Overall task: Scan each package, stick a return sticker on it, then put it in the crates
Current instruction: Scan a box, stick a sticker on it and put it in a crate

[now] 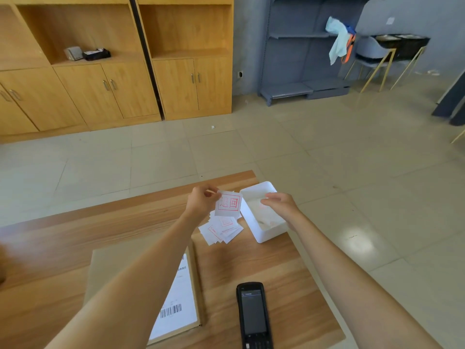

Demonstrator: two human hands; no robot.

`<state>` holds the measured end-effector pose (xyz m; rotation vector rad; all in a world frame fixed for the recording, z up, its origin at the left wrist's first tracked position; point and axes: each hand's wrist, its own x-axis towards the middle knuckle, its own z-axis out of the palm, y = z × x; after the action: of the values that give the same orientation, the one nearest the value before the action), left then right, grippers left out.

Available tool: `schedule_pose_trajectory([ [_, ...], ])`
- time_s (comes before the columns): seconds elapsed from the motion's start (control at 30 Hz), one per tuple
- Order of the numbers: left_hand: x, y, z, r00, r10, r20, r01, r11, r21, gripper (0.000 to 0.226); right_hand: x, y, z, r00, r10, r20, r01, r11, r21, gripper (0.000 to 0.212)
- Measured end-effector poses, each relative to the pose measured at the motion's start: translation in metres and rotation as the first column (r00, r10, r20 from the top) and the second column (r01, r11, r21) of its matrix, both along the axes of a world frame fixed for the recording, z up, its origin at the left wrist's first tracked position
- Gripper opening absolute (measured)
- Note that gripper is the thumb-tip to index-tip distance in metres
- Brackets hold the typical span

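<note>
While the wooden tabletop is carrying everything, a cardboard package with a barcode label is lying flat at its near edge, mostly under the left forearm. A black scanner is lying just right of it. Farther off, a white box is sitting at the right edge, beside a loose pile of stickers. Above that pile, the left hand is pinching one return sticker by its corner. The right hand is hovering over the box, fingers loosely curled, holding nothing.

Flat brown cardboard package with white barcode label lies on the worktop; white square red-printed return sticker is held upright above loose stickers.
</note>
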<state>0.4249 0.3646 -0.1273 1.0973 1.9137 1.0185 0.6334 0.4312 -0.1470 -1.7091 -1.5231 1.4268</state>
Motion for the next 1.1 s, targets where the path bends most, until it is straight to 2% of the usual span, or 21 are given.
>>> schedule_pose_trajectory([
  [0.23,-0.020,-0.040,0.008,0.994,0.019,0.104,-0.019,1.000,-0.004,0.009,-0.040,-0.043,0.017,0.967,0.184,-0.176,-0.201,0.976,-0.084,0.032],
  [0.4,-0.043,-0.079,0.011,0.977,0.085,0.194,-0.087,0.996,0.005,0.019,-0.071,-0.069,0.016,0.963,0.224,-0.149,-0.239,0.967,-0.087,0.027],
  [0.57,-0.068,-0.122,0.007,0.969,0.137,0.205,-0.137,0.990,-0.017,0.022,-0.100,-0.102,0.016,0.922,0.333,-0.198,-0.358,0.928,-0.103,0.018],
  [0.73,-0.089,-0.159,-0.001,0.956,0.211,0.205,-0.200,0.977,-0.073,0.022,-0.129,-0.128,0.011,0.894,0.375,-0.244,-0.410,0.905,-0.111,0.015],
  [0.83,-0.099,-0.178,-0.011,0.957,0.229,0.177,-0.204,0.967,-0.152,0.019,-0.143,-0.143,0.004,0.880,0.419,-0.223,-0.452,0.883,-0.128,0.013],
  [0.93,-0.109,-0.198,-0.021,0.962,0.246,0.118,-0.213,0.948,-0.238,0.013,-0.157,-0.157,-0.006,0.868,0.469,-0.165,-0.490,0.861,-0.132,0.021],
  [1.03,-0.119,-0.219,-0.032,0.956,0.273,0.106,-0.230,0.925,-0.301,0.026,-0.168,-0.173,-0.019,0.860,0.499,-0.107,-0.510,0.848,-0.145,0.021],
  [1.1,-0.125,-0.233,-0.038,0.945,0.302,0.127,-0.246,0.911,-0.330,0.031,-0.172,-0.183,-0.025,0.852,0.515,-0.089,-0.523,0.838,-0.155,0.012],
])
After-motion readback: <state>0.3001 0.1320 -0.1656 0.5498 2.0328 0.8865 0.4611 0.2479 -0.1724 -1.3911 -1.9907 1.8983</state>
